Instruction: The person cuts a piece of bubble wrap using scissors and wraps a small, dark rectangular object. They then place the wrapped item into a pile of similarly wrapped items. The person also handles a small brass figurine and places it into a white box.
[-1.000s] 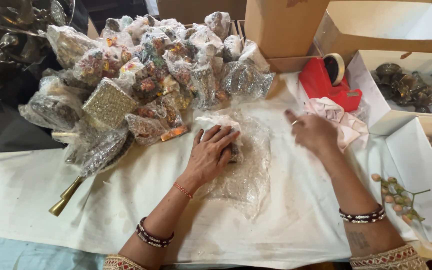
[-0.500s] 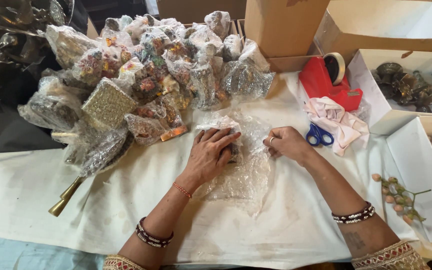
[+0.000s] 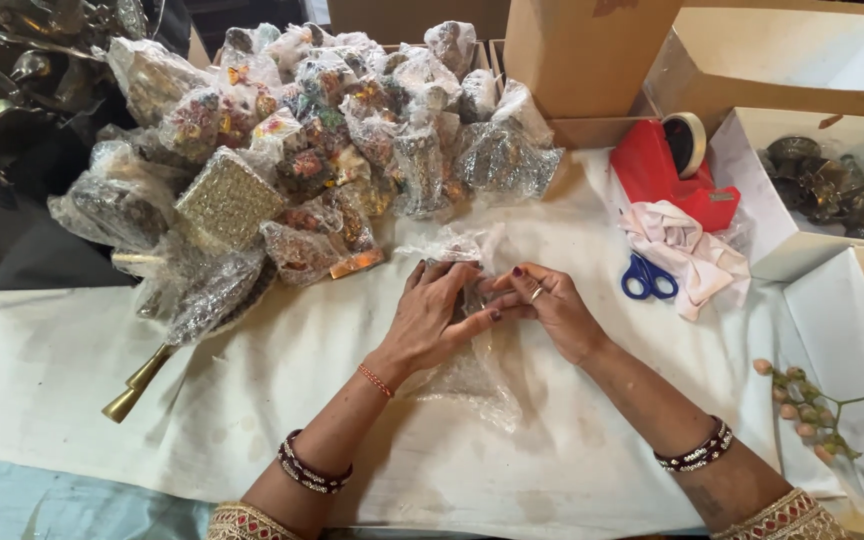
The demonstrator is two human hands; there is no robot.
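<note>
**Both hands on a bubble-wrapped bundle, frame centre**

Left hand (image 3: pixel 439 318) lies flat over the bubble-wrap bundle (image 3: pixel 467 345), fingers (image 3: pixel 452 285) spread and curled down onto its top. Right hand (image 3: pixel 547 305) meets it from the right, fingers pinched narrow on the wrap's upper edge. Loose wrap trails out below both palms, toward the lower centre, on the white-clothed tabletop (image 3: pixel 152 400). Blue scissors (image 3: pixel 647 278) right of the hands; heap of wrapped items (image 3: pixel 332 130) upper left.

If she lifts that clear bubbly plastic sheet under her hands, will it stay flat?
Probably not. The clear bubble-wrap sheet already lies crumpled on the white cloth, so it likely flops. It looks thin and see-through, so probably very light.
</note>
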